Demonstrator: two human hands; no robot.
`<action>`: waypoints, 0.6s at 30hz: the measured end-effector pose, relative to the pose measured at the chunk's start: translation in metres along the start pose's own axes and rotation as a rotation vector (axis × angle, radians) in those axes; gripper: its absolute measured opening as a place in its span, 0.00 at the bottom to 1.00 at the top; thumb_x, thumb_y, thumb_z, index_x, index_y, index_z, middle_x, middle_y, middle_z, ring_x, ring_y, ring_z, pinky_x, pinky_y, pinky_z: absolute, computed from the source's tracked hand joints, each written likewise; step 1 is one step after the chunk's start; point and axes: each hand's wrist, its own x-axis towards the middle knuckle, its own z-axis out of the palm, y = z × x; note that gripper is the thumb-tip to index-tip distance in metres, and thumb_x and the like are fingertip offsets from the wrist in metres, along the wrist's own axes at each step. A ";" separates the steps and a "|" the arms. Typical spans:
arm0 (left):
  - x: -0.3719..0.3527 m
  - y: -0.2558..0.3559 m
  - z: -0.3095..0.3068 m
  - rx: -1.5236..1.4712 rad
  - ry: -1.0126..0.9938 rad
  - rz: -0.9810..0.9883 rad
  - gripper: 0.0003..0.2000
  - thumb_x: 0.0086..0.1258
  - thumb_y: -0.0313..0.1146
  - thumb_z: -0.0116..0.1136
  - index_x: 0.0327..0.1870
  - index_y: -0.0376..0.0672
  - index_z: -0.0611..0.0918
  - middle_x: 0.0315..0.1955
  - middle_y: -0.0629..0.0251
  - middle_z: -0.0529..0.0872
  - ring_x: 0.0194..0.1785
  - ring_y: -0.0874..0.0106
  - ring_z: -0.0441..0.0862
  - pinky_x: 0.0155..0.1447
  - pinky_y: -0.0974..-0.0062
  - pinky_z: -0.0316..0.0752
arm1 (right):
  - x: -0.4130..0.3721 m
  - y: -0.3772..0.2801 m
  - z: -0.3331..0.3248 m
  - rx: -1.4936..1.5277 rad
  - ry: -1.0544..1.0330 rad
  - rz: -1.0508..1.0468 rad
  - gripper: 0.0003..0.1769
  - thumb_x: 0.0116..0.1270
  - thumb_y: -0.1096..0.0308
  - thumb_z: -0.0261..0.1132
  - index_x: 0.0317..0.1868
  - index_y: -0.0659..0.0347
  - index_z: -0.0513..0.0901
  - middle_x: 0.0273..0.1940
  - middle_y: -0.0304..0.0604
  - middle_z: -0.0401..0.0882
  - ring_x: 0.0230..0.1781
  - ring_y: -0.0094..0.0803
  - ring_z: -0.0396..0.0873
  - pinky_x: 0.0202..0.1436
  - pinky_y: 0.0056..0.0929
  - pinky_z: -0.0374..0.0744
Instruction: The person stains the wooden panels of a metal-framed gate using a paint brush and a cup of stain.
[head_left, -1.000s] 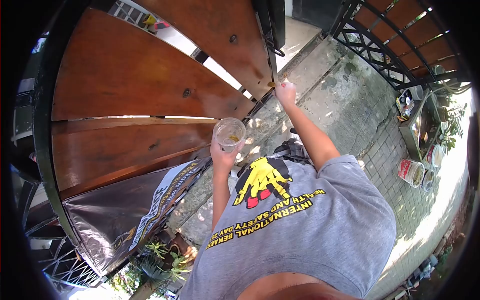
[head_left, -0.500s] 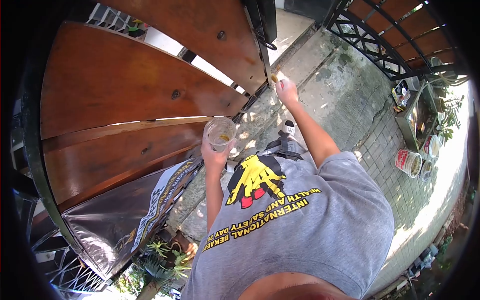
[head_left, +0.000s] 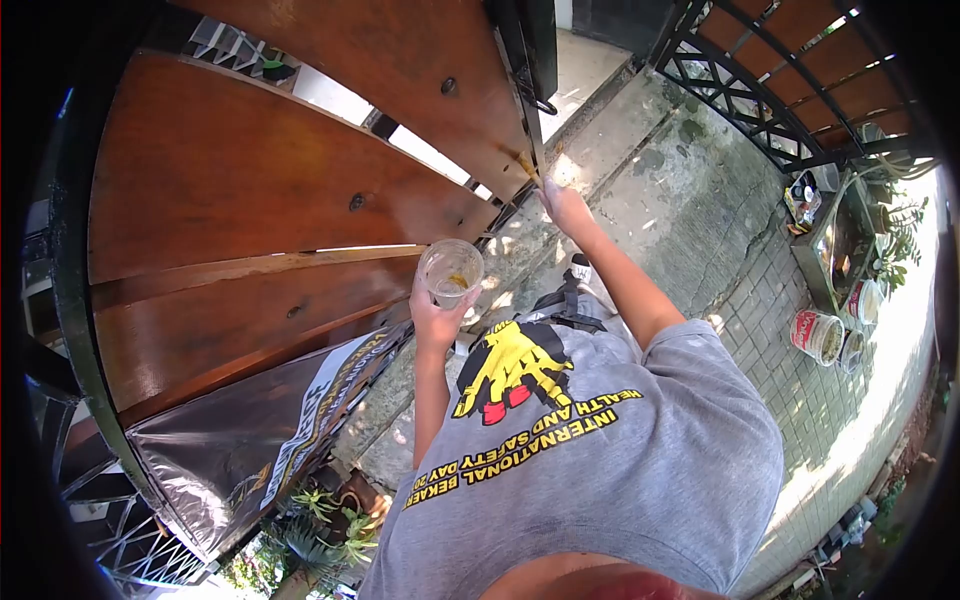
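My left hand (head_left: 437, 318) is wrapped round a clear plastic cup (head_left: 452, 270) with a little amber liquid at its bottom. In my right hand (head_left: 565, 208) is a paintbrush (head_left: 530, 168), its bristles against the edge of a brown wooden plank (head_left: 420, 70). A damp-looking brown patch shows on the wood beside the bristles. The plank belongs to a gate of wide boards in a black metal frame (head_left: 70, 240). Another glossy board (head_left: 270, 170) lies nearer to the cup.
Plastic buckets (head_left: 817, 336) stand on the paving at the right, near a planter box (head_left: 838, 240). A second slatted gate panel (head_left: 800, 60) is at the upper right. A dark banner (head_left: 230, 440) hangs low on the left, above potted plants (head_left: 325, 535).
My right hand has moved slightly down and left, bringing the brush from beside the gate onto the plank's edge. The cup has shifted slightly right in view.
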 end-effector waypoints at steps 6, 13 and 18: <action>-0.005 0.004 -0.005 0.063 0.009 0.025 0.38 0.53 0.33 0.85 0.66 0.34 0.77 0.57 0.55 0.86 0.60 0.65 0.84 0.66 0.66 0.77 | 0.029 0.019 -0.002 0.427 -0.013 0.489 0.31 0.83 0.47 0.54 0.35 0.71 0.81 0.27 0.61 0.86 0.24 0.49 0.86 0.32 0.45 0.85; -0.007 -0.003 -0.012 0.030 0.061 -0.010 0.38 0.54 0.34 0.84 0.66 0.34 0.77 0.57 0.54 0.87 0.60 0.64 0.84 0.67 0.65 0.77 | 0.006 -0.050 -0.056 1.061 0.128 0.346 0.26 0.84 0.50 0.54 0.31 0.61 0.77 0.19 0.43 0.79 0.11 0.26 0.73 0.15 0.27 0.72; -0.011 0.003 -0.014 0.003 0.049 -0.005 0.37 0.53 0.33 0.85 0.65 0.34 0.78 0.56 0.56 0.87 0.59 0.65 0.85 0.66 0.66 0.78 | -0.020 -0.050 -0.019 0.825 0.279 0.317 0.27 0.83 0.53 0.56 0.27 0.63 0.79 0.16 0.40 0.77 0.15 0.27 0.76 0.22 0.30 0.75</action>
